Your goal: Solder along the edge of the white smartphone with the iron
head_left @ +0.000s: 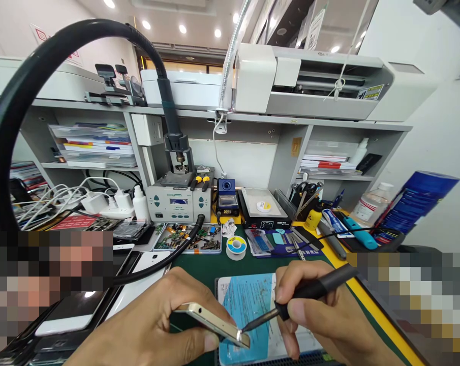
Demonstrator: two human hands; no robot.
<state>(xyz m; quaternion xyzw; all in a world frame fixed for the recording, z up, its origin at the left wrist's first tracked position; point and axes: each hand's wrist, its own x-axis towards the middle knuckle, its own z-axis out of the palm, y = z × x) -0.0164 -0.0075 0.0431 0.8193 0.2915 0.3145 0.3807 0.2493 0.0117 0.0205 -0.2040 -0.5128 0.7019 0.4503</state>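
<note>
A thin gold phone [211, 321] is held up on its edge by my left hand [157, 325], with the fingers behind it and the thumb below. My right hand [323, 310] grips the black handle of a soldering iron [315, 288] like a pen. The iron's tip slants down to the left and meets the phone's near right end, where a bright spot shows. I cannot make out the part under the tip. Beneath both hands lies a blue and white work pad [248, 292], its surface covered in scratches.
A spool of solder [236, 247] and a tray of small circuit boards [193, 238] lie beyond my hands. Behind are a hot air station [179, 203], a soldering station [227, 198] and a hotplate [265, 206]. The black hose [180, 253] crosses phones at left. Tweezers [299, 244] lie right.
</note>
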